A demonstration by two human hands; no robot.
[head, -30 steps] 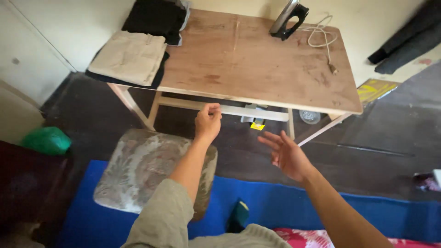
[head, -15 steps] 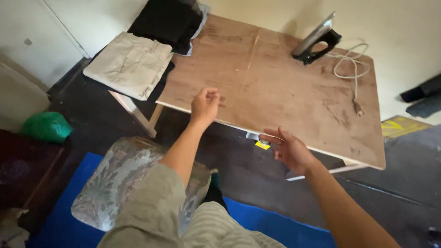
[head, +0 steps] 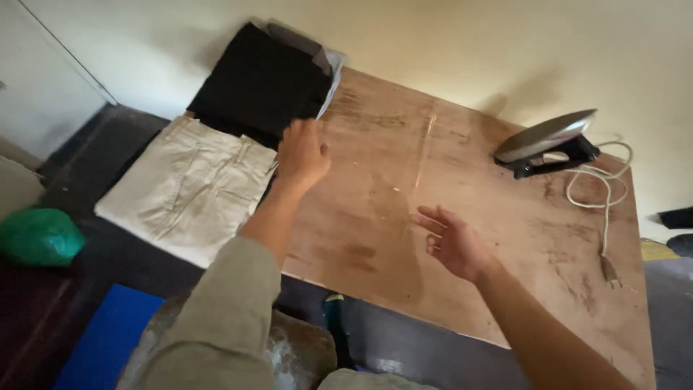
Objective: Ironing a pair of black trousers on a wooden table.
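A worn wooden table (head: 404, 180) fills the middle of the view. My left hand (head: 302, 152) reaches over its left part, fingers loosely spread, just at the edge of a folded black garment (head: 260, 83) and next to folded beige trousers (head: 189, 189). It holds nothing. My right hand (head: 451, 242) hovers open above the table's front middle, palm turned inward, empty. An electric iron (head: 545, 143) stands on its heel at the back right, its white cord (head: 603, 195) trailing down the table's right side.
A patterned stool cushion (head: 296, 354) sits below the table's front edge. A green bag (head: 37, 237) lies on the dark floor at the left, a blue mat (head: 108, 339) at the lower left. A pale wall runs behind the table.
The view has moved closer and over the table. My left hand went up and left from the table's front edge to the clothes. My right hand rose above the tabletop.
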